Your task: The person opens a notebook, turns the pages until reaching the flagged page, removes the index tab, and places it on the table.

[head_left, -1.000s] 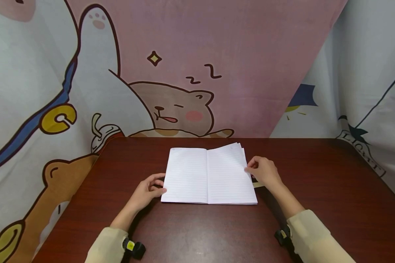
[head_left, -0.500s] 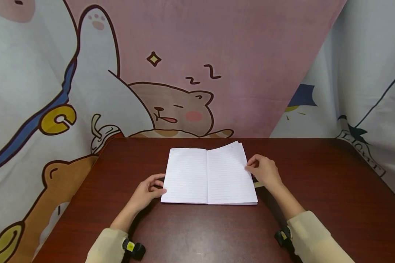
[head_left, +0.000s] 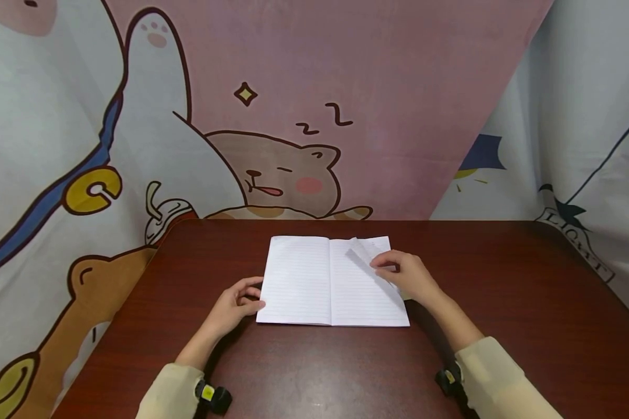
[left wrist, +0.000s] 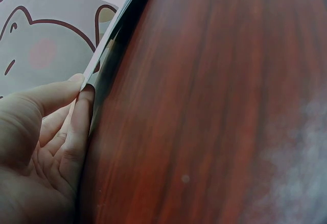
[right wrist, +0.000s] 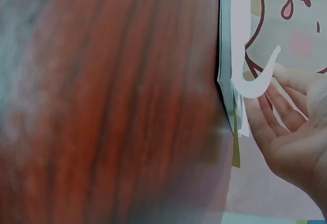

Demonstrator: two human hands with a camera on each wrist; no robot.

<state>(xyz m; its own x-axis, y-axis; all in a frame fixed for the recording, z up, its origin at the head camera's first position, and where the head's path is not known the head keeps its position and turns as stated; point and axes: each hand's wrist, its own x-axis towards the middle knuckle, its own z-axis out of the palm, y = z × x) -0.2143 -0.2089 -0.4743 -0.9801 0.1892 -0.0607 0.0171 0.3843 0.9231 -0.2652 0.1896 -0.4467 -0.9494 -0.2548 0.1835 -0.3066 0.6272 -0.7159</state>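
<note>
An open lined notebook (head_left: 299, 279) lies on the brown table, its white pages showing in the head view. At its left edge, my left hand (head_left: 230, 308) grips the book, thumb on top and fingers beneath; the left wrist view shows the same pinch. Over the right-hand side, my right hand (head_left: 409, 276) pinches the outer edge of a page (head_left: 364, 256), which curls up and over toward the middle. That curl also appears in the right wrist view, with the page edge (right wrist: 259, 86) bent upward beside the thumb and fingers.
A dark reddish-brown table (head_left: 314, 372) surrounds the notebook. Behind it hangs a cloth (head_left: 388, 87) with cartoon animals. A yellowish strip (right wrist: 236, 152) sticks out by the book's right edge. Each wrist carries a small black camera (head_left: 215, 397).
My right hand has moved left over the notebook, folding the page's edge up and inward from its raised, flatter position. My left hand has stayed at the left edge.
</note>
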